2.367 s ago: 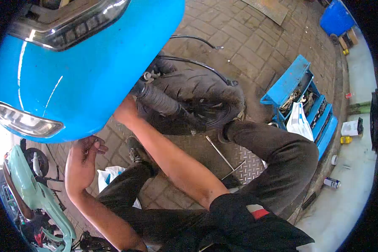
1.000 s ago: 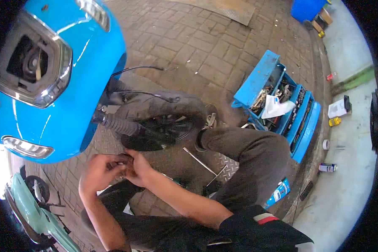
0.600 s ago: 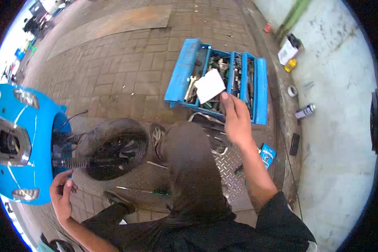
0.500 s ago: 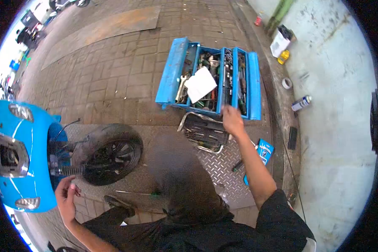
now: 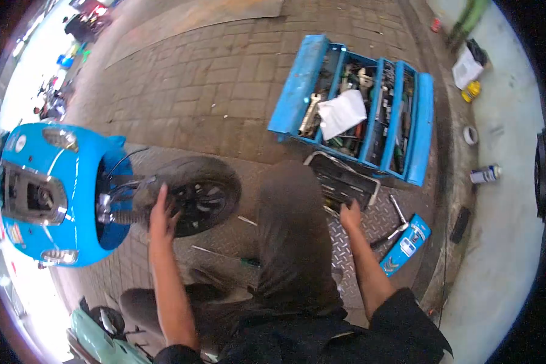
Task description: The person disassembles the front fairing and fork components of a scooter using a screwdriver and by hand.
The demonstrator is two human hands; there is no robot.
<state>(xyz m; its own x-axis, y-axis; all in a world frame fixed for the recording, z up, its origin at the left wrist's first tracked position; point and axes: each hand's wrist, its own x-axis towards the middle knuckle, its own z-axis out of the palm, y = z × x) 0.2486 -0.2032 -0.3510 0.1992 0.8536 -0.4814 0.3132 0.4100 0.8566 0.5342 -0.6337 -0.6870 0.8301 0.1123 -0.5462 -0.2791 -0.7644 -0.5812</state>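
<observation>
My left hand (image 5: 164,215) is raised in front of the black front wheel (image 5: 203,197) of the blue scooter (image 5: 82,173). Its fingers are apart and nothing shows between them. At the near edge of an open black tool case (image 5: 346,185) is my right hand (image 5: 350,215), its fingers bent together. Whatever it may be holding is too small to make out. Just beyond the case stands the open blue toolbox (image 5: 297,91), full of tools, with a white sheet (image 5: 343,114) lying across its trays.
A ratchet-like tool (image 5: 398,209) and a blue packet (image 5: 406,246) lie on the metal plate at right. By the wall stand a spray can (image 5: 485,175), a tape roll (image 5: 470,135) and a yellow bottle (image 5: 471,91). A green motorbike (image 5: 100,337) is at lower left.
The view has swung from the scooter toward the toolbox. My hands, earlier together near the fork, are now apart. My right hand has moved from the toolbox down to the tool case.
</observation>
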